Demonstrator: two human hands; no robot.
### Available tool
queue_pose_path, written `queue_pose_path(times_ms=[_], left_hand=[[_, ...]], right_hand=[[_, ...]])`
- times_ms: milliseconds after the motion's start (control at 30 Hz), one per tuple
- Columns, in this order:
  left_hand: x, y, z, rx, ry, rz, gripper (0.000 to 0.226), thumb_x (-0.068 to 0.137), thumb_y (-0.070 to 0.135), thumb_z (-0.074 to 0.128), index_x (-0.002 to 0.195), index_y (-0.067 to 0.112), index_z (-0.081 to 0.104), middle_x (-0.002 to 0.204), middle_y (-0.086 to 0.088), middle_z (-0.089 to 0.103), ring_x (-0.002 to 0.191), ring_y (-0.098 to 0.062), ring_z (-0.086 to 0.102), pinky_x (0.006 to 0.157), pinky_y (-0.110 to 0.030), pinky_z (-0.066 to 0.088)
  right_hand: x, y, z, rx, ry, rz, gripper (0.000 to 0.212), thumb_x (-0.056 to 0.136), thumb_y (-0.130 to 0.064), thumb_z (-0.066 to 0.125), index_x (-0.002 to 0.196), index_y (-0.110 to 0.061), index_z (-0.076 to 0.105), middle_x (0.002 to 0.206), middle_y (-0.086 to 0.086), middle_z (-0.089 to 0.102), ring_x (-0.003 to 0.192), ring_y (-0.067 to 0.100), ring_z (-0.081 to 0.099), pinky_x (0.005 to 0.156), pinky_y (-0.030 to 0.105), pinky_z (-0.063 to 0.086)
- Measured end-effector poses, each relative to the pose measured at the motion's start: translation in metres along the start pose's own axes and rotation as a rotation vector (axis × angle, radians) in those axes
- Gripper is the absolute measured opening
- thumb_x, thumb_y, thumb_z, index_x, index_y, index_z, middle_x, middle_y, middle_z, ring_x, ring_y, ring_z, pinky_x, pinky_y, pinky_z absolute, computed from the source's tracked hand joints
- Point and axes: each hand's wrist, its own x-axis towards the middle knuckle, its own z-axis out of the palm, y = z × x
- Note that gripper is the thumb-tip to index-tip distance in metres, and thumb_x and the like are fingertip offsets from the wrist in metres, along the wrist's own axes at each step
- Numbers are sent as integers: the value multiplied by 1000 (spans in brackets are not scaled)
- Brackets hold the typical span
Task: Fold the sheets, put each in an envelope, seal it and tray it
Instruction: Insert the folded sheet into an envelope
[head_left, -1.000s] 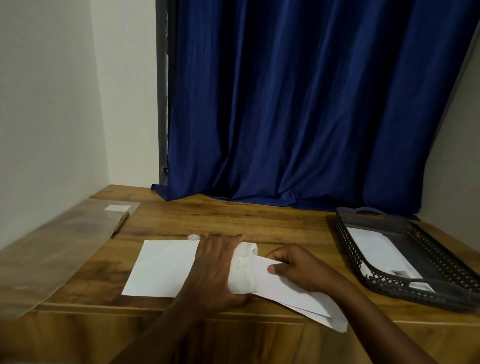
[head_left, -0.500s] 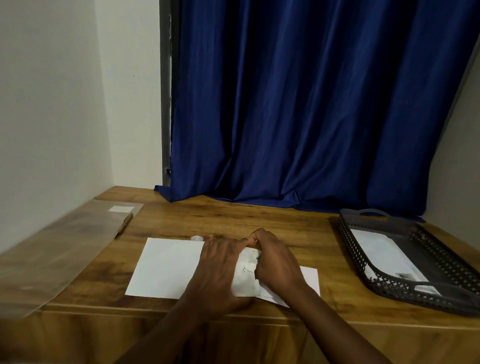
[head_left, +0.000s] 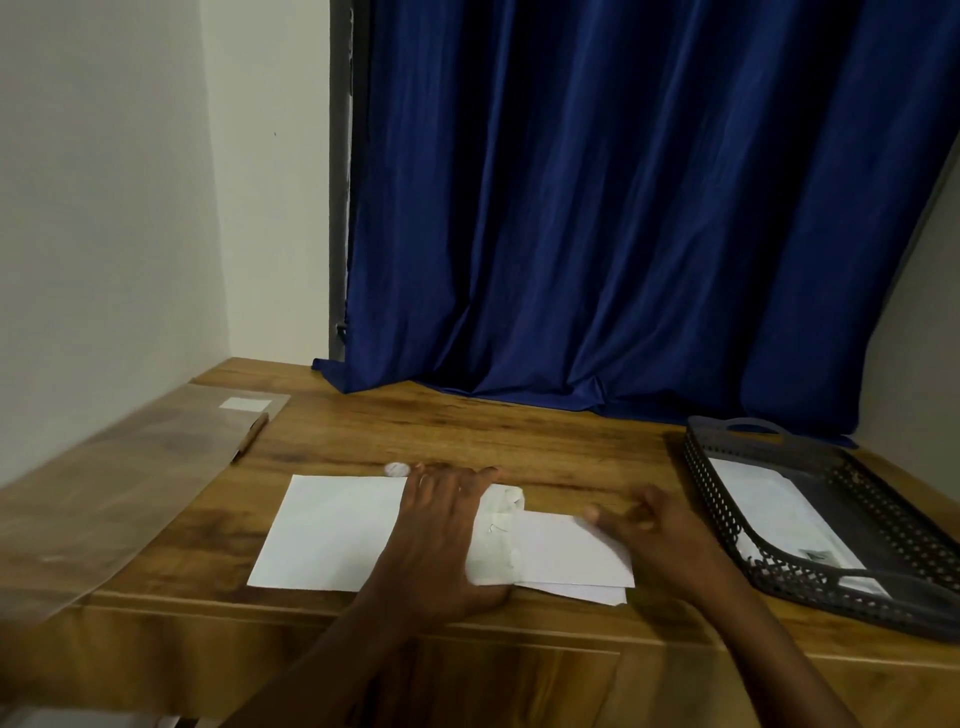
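— Hands?
— Left hand (head_left: 441, 525) flat, fingers straight, pressing on a white envelope (head_left: 337, 530) near the wooden table's (head_left: 519, 441) front edge. Right hand (head_left: 654, 525) blurred, fingers loosely bent, touching folded white sheets (head_left: 571, 556) just beside the envelope's flap.
— Farther out?
— Dark perforated tray (head_left: 727, 519) right, holding a white envelope. Blue curtain (head_left: 623, 208) behind.

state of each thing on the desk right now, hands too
envelope: flat on desk, flap end under left hand
sheet: folded, partly in envelope
left hand: flat, pressing envelope
right hand: blurred at sheet's end, grip unclear
tray: holds an envelope
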Motion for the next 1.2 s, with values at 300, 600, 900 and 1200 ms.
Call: queue_pose_path(times_ms=[300,600,900,1200], left_hand=[[1,0,3,14,-41,-24,116,61,82,67,152,36,14,155,6,34,140,-17,32,120,-53,25],[1,-1,5,-7,38,42,111,59,79,70,150,30,27,144,7,41,131,-16,42,112,-56,35],[4,-2,10,44,106,78,115,57,83,70,150,27,32,141,7,44,130,-16,46,118,-55,25],[2,4,0,3,-207,-27,93,84,86,41,158,33,22,165,10,21,154,-11,10,126,-46,5]], right_hand=[[-15,22,13,550,-250,60,27,89,-23,75,70,-6,66,52,7,51,42,16,38,51,28,34],[5,-25,82,539,-280,-138,22,81,-23,75,80,-1,78,84,24,74,71,35,65,66,42,48],[24,-37,115,437,-217,-97,22,89,8,48,76,15,64,66,21,63,58,27,60,51,34,42],[20,-8,79,615,-76,-93,14,94,-13,66,95,-17,78,92,7,78,89,27,73,79,43,58]])
